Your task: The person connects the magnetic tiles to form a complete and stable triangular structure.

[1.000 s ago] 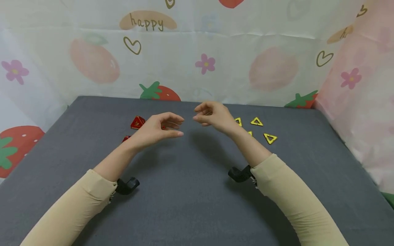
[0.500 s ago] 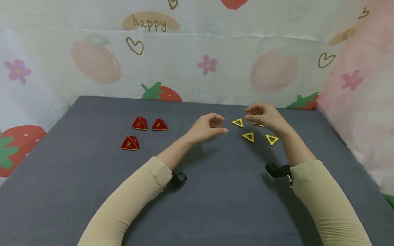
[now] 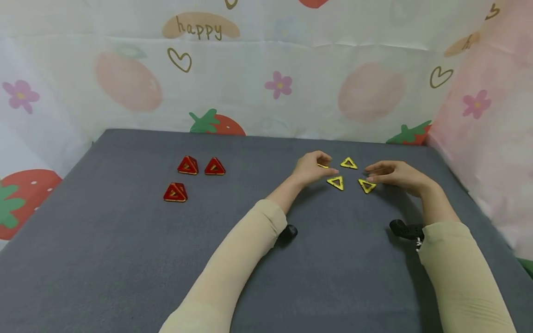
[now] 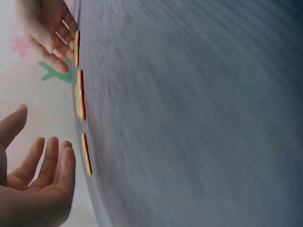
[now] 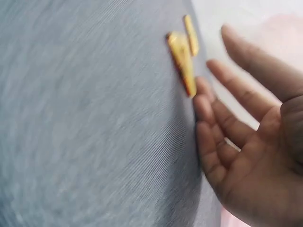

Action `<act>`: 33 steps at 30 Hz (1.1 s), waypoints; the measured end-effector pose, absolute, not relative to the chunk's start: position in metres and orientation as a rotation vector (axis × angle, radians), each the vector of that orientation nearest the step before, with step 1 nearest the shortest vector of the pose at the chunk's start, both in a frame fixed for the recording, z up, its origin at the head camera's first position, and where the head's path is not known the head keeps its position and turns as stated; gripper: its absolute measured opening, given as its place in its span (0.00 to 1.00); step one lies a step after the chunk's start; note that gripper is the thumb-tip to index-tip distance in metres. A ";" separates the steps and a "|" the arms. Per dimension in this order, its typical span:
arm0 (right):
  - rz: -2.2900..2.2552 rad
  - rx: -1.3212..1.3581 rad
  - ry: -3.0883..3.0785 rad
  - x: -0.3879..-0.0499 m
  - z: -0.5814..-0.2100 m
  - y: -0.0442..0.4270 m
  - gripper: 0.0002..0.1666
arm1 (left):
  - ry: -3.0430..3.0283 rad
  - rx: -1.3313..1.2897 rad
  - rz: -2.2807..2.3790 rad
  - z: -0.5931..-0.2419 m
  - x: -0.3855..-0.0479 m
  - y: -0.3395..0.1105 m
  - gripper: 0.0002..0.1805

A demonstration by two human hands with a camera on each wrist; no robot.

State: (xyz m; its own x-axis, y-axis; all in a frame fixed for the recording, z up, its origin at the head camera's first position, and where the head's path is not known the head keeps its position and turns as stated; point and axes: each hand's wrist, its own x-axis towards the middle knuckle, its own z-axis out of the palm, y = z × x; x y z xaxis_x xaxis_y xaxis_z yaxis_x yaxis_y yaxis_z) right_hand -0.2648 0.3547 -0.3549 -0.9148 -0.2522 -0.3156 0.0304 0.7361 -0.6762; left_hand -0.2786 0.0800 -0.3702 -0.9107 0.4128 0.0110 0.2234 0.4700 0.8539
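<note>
Several flat yellow triangle tiles with hollow centres lie on the grey table right of centre. My left hand [image 3: 313, 169] hovers at the far-left triangle tile [image 3: 322, 165], its fingers partly covering it. Beside its thumb lies the near-left triangle tile [image 3: 335, 183]. My right hand [image 3: 399, 177] is at the near-right triangle tile [image 3: 367, 186], fingertips close to its edge; contact cannot be told. The far-right triangle tile [image 3: 349, 163] lies between the hands. In the wrist views, the fingers of the left hand [image 4: 40, 184] and the right hand [image 5: 251, 137] are loosely spread, gripping nothing.
Three red pyramids stand at the left of the grey table [image 3: 125, 259]: one at the back left [image 3: 188, 165], another beside it [image 3: 214, 167], and one nearer [image 3: 175, 192]. A printed cloth [image 3: 308, 106] rises behind the table's far edge.
Both hands have moved right, from the table's middle to the yellow triangle tiles. The right hand has also come lower and nearer. The red pyramids, partly covered before, are in full view.
</note>
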 end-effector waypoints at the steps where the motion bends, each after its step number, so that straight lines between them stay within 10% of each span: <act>1: -0.999 -0.168 2.545 -0.264 -0.356 0.356 0.38 | 2.519 0.554 1.405 -0.371 -0.279 0.084 0.25; 33: -0.880 -0.230 2.638 -0.266 -0.367 0.351 0.35 | 2.704 0.732 0.748 -0.376 -0.284 0.114 0.26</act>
State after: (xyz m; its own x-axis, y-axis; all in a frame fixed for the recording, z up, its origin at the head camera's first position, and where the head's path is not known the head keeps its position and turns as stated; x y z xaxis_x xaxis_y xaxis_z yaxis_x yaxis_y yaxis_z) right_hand -0.2658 0.3508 -0.3670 -0.9259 -0.2593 -0.2748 -0.0425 0.7942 -0.6061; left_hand -0.2836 0.1139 -0.3758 -0.8451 0.5261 -0.0954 0.4023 0.7432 0.5347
